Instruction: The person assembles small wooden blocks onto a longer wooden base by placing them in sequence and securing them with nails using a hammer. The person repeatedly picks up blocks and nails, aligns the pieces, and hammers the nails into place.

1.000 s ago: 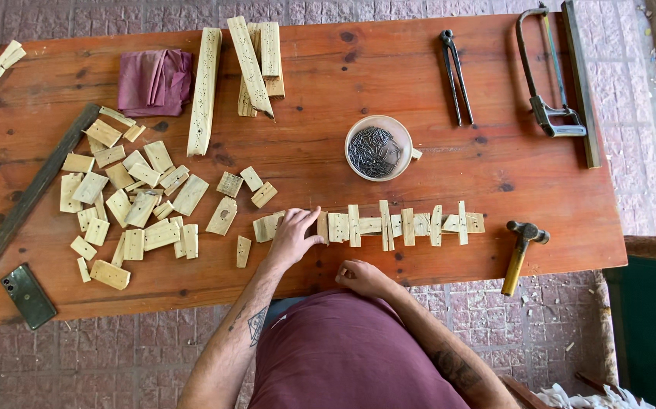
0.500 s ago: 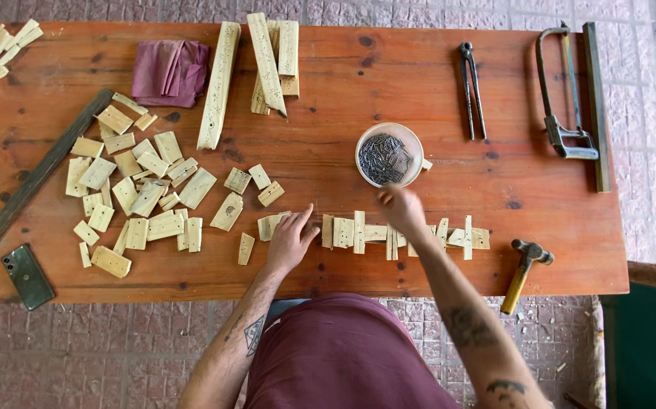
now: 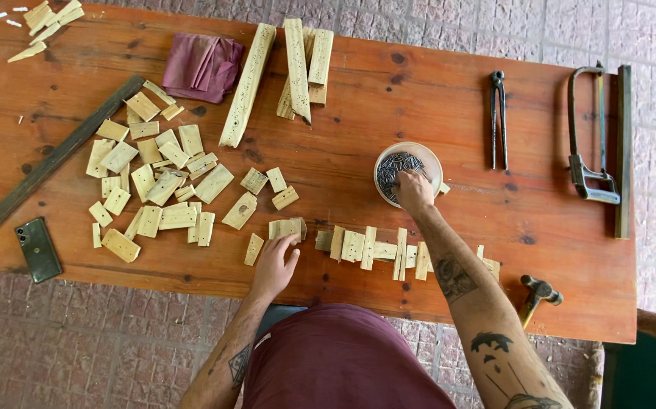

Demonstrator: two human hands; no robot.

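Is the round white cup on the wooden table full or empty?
Not empty: the round white cup holds many small dark nails, and the right hand reaches into it.

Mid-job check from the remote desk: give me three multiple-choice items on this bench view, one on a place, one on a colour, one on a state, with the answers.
1. Where is the right hand?
A. On the hammer
B. Reaching into the round white bowl of small dark nails
C. On the dark phone

2. What colour is the folded cloth near the far edge of the reddish wooden table?
A. Maroon
B. Yellow
C. Blue

3. How does the left hand stand?
A. Lifted clear of the table
B. Closed round the hacksaw
C. Fingers resting on a pale wooden block at the left end of the row

Answers: 1 B, its fingers are inside the bowl's rim. 2 A, the cloth is dark purplish red. 3 C, the fingertips lie on the block, holding nothing.
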